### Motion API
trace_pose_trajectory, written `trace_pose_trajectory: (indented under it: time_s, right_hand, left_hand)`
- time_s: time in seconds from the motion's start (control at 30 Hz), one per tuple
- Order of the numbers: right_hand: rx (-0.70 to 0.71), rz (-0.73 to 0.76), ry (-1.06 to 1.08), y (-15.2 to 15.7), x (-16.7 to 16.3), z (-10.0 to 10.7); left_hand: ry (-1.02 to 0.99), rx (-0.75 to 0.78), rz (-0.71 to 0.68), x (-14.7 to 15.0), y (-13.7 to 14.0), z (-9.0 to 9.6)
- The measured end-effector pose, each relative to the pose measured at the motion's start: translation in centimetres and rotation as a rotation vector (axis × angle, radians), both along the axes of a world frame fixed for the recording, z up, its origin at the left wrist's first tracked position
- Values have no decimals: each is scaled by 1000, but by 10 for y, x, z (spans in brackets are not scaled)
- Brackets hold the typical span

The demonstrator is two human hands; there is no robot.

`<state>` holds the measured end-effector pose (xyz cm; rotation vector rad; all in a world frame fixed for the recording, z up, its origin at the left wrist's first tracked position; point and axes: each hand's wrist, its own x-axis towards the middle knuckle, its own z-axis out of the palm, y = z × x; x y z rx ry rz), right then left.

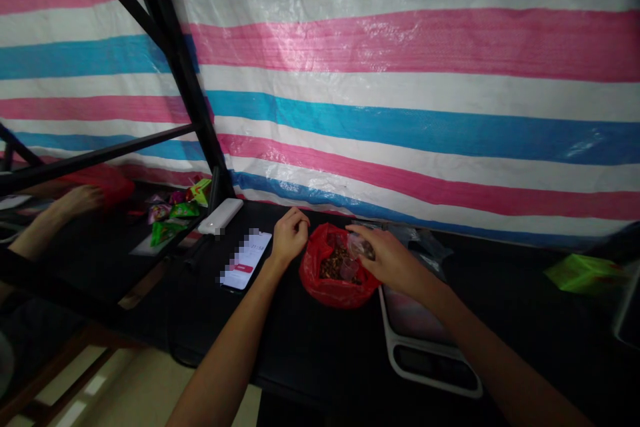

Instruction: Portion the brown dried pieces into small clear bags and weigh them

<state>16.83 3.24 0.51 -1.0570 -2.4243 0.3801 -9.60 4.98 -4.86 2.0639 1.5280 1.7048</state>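
Bag of crinkled red plastic (330,295) gapes around small brown pieces (331,263); right hand (389,255) pinches clear plastic container (357,245); left hand (290,236) curled in.

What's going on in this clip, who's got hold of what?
A person's right hand holds a small clear cup over an open red plastic bag of small brown pieces; a second clear cup sits among them. The left hand is curled beside the bag, with nothing visible in it. A lit smartphone lies to its left, and a digital scale lies partly under the right forearm. At far left, another person's hand is at a blurred red item.
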Motion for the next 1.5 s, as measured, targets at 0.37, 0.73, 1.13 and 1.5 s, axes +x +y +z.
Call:
trace_pose_trajectory:
  time_s: [0.37, 0.73, 1.13, 1.5]
  right_hand:
    - [6, 17, -66, 11, -10, -18]
    - [-166, -309, 293, -41, 64, 0]
    - [-107, -200, 55, -57, 116, -32]
    - [-11, -593, 492, -12, 138, -57]
  left_hand:
    - [-30, -6, -1, -1, -1, 3]
    - [-33, 0, 17, -3, 0, 2]
    - [3, -2, -21, 4, -2, -3]
    - [13, 37, -6, 1, 0, -5]
